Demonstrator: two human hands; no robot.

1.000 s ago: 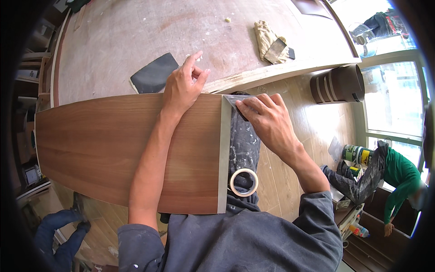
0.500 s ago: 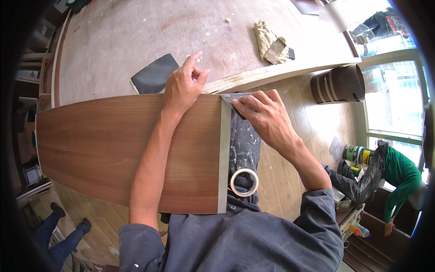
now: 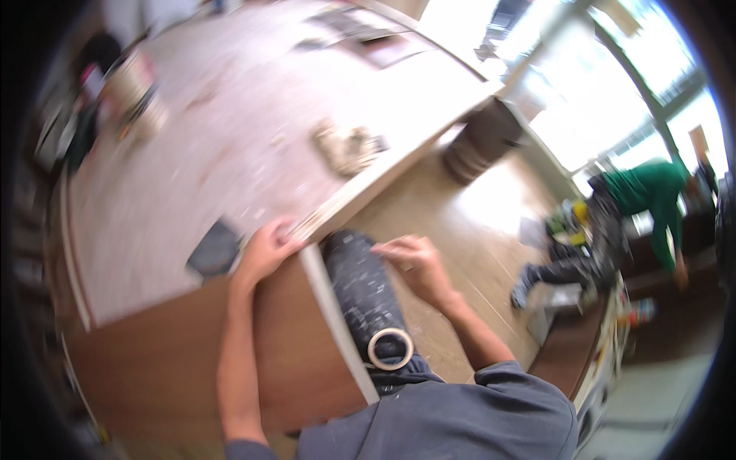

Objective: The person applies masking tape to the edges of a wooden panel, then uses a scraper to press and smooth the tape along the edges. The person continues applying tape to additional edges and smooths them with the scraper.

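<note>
My left hand rests near the top corner of the brown wood-grain board; motion blur hides how its fingers sit. My right hand is beside my paint-spattered trouser leg, right of the board's pale end strip, fingers pinched together; what they hold, if anything, is too blurred to name. A roll of pale tape lies on my leg below that hand. A dark rectangular pad lies on the worktable, left of my left hand.
A tan glove and a bucket-like container are on the table. A dark brown cylinder stands on the floor beyond its edge. A person in green bends at the right, near containers and windows.
The view has swung and tilted, showing more of the table, and is blurred. My right hand has come away from the board's end, and the flat tool it held there no longer shows clearly.
</note>
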